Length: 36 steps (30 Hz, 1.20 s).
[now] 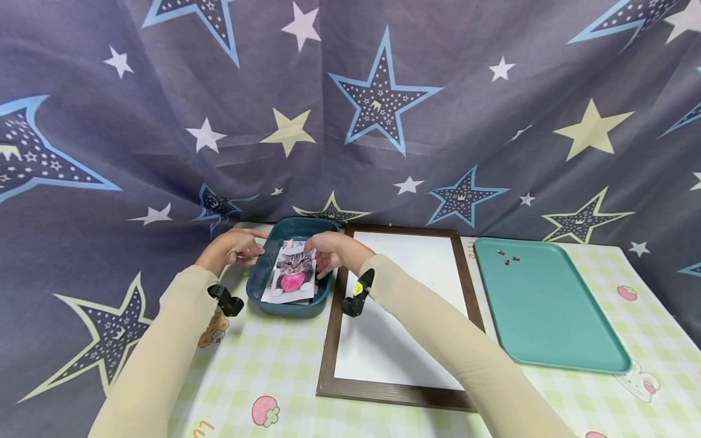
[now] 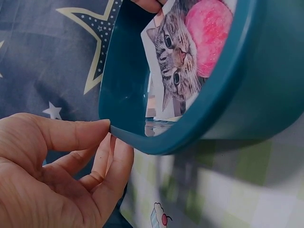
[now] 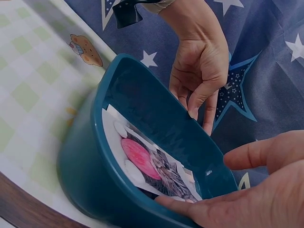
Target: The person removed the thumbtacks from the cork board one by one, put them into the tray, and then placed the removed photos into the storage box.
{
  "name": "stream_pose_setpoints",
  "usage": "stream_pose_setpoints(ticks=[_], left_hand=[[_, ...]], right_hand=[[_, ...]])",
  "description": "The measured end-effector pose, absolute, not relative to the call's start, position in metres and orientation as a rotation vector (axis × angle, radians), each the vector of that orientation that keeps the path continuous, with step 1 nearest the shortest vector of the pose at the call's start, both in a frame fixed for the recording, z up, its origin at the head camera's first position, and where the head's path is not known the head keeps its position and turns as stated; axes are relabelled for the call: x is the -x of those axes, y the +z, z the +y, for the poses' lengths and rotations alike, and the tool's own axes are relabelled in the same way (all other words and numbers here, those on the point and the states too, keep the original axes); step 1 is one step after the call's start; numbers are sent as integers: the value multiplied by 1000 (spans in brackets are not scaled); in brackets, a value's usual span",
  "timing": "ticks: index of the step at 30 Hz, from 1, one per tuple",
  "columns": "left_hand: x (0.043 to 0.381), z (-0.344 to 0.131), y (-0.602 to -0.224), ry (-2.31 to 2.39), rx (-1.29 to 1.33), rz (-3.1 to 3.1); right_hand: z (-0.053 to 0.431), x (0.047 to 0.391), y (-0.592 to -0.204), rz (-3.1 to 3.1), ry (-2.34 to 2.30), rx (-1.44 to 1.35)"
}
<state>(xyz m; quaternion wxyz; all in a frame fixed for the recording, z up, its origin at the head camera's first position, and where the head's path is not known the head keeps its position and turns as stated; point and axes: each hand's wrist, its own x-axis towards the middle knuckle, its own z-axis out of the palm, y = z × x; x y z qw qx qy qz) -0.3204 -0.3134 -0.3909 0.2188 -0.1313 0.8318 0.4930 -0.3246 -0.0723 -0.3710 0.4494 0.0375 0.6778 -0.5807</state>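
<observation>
A deep teal plastic basin [image 1: 292,310] stands at the back of the table. In it lie several stacked photo prints; the top photo [image 1: 285,286] shows a tabby cat with a pink fluffy ball. My left hand [image 1: 232,248] pinches the basin's left rim between thumb and fingers, as the left wrist view shows the hand [image 2: 61,166] close up. Over the right rim, my right hand [image 1: 331,249] reaches in at the cat photo's edge. In the right wrist view, thumb and finger of this hand [image 3: 256,190] are spread apart, one fingertip by the photo [image 3: 152,166].
Right of the basin lies a whiteboard [image 1: 394,359] with a brown wooden frame, partly under my right forearm. Farther right is a flat green tray [image 1: 558,310] with several small red pushpins [image 1: 509,260]. A star-patterned curtain [image 1: 361,176] hangs behind the checked tablecloth [image 1: 235,377].
</observation>
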Motion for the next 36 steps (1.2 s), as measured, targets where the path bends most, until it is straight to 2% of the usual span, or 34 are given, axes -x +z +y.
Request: stream_pose_setpoints(ticks=[36], left_hand=[[321, -314, -390, 1329, 376, 2309]], right_hand=[[-79, 323, -373, 1750, -1401, -101]])
